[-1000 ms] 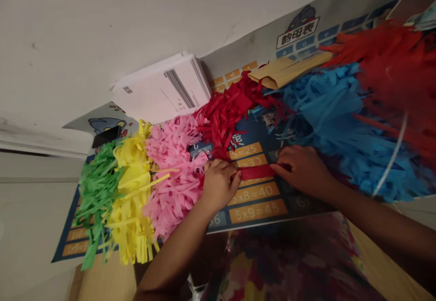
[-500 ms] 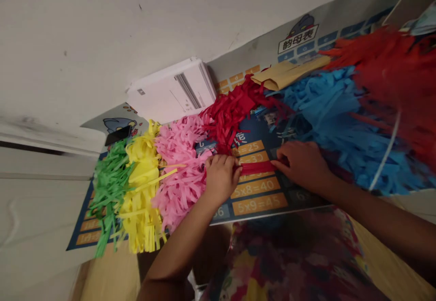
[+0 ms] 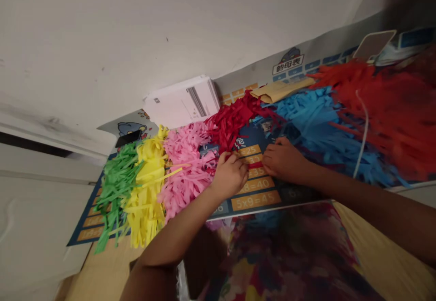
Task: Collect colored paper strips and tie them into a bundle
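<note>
Between my two hands runs a narrow red paper strip (image 3: 255,166), low over the printed mat. My left hand (image 3: 230,173) is closed on its left end, fingers curled, beside the pink paper fringe (image 3: 185,173). The other end is pinched in my right hand (image 3: 284,161), whose fingers are bent and pressed together. Just beyond my hands lies a heap of dark red paper strips (image 3: 235,121). Blue paper fringe (image 3: 313,119) spreads to the right of my right hand.
Yellow fringe (image 3: 148,178) and green fringe (image 3: 119,183) lie at the left. Bright red fringe (image 3: 398,114) covers the right end. A white stack of cards or box (image 3: 182,103) leans by the wall; a tan paper piece (image 3: 281,91) lies behind. The mat (image 3: 255,202) shows multiplication tables.
My hands have come closer together, and less of the red strip shows between them. My right hand has turned, with its fingers more curled. The camera view has shifted slightly.
</note>
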{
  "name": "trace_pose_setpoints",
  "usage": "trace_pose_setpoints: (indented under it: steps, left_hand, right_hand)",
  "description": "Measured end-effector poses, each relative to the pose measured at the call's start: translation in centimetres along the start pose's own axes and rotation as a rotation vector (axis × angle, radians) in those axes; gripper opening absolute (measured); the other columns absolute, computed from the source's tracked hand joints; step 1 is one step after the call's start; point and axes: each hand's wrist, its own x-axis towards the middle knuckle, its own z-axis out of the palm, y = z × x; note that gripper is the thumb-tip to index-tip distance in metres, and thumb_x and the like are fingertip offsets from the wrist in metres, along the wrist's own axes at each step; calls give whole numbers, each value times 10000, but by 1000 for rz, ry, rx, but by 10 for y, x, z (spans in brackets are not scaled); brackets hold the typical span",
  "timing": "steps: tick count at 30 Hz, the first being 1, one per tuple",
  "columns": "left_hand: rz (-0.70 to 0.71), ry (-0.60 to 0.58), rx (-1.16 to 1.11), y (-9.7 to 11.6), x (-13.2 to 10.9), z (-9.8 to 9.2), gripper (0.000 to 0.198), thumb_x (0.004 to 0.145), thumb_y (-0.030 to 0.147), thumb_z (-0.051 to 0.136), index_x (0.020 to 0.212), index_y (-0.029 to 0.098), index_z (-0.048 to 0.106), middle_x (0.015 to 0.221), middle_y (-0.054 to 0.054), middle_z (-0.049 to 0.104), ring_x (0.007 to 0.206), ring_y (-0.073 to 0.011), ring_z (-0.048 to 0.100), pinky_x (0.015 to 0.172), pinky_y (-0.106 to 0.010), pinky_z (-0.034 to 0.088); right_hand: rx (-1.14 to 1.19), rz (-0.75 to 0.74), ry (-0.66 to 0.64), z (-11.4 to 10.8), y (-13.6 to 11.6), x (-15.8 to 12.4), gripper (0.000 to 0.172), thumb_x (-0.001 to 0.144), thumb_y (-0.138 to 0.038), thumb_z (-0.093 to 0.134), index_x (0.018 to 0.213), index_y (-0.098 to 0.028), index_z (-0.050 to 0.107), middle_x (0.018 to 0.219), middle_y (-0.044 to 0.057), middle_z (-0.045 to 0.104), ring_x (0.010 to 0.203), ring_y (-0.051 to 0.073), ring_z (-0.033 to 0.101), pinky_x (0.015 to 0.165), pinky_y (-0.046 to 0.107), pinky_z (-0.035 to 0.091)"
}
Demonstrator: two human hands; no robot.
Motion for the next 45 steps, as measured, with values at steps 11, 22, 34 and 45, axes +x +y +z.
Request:
trace_pose_setpoints:
  steps: [11, 22, 34, 45]
  left_hand:
    - [-139, 60, -116, -5, -33, 11, 147, 956, 236, 575, 964, 252, 721, 905, -33, 752, 916, -193, 605, 956, -459, 333]
    - [-360, 122, -313, -6, -28, 15, 179, 938, 305, 592, 824, 215, 696, 845, -24, 729, 842, -204, 597, 836, -415, 307]
    - [-378, 36, -269, -9, -20, 20, 166, 898, 295, 613, 772, 192, 642, 786, -32, 671, 815, -213, 559, 798, -409, 320]
    - [56, 116, 60, 5, -15, 6, 155, 953, 226, 565, 1006, 197, 708, 1009, -36, 710, 1018, -227, 534, 991, -456, 301]
  right_hand:
    - [52, 47, 99, 22, 4, -26, 152, 914, -138, 580, 851, -205, 701, 821, 22, 693, 854, 210, 536, 792, 378, 271]
    - [469, 307, 22, 39, 32, -31, 230, 912, -391, 629, 784, -230, 731, 877, 37, 690, 877, 221, 552, 735, 347, 286]
    - [360, 384, -22, 37, 27, -26, 198, 874, -333, 640, 730, -200, 667, 796, 29, 657, 814, 202, 529, 695, 326, 255]
    - [-24, -164, 0, 5, 3, -8, 189, 939, -167, 573, 809, -199, 707, 853, 30, 706, 930, 214, 488, 806, 392, 246]
